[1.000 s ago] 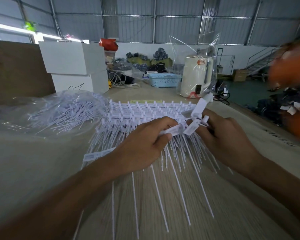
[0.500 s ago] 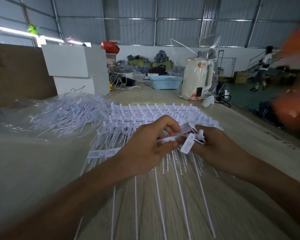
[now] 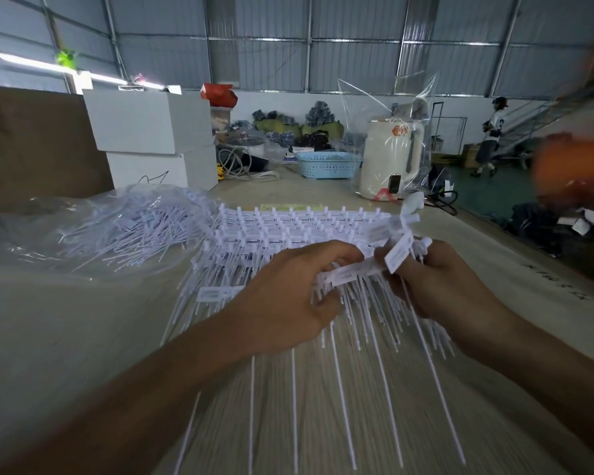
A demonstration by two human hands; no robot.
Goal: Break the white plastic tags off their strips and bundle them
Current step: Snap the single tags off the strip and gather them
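Note:
A stack of white plastic tag strips [image 3: 288, 231] lies on the table in front of me, the long thin tails pointing toward me. My left hand [image 3: 288, 296] pinches one strip of tags [image 3: 348, 275] at its near end, thumb and forefinger curled over it. My right hand [image 3: 439, 282] grips a fan of broken-off tags [image 3: 398, 255] whose flat heads stick up above my fingers. Both hands meet over the right part of the stack. A loose single tag [image 3: 216, 293] lies to the left of my left hand.
A clear plastic bag of loose tags [image 3: 127, 228] lies at left. White boxes [image 3: 148, 135], a blue basket [image 3: 326, 164] and a cream kettle in plastic wrap [image 3: 390, 159] stand behind. The table edge runs along the right; a person [image 3: 491, 135] walks far off.
My right hand with its bunch of tags dipped toward the strip, then rose again slightly. My left hand has kept its pinch on the strip. The view tilted a little.

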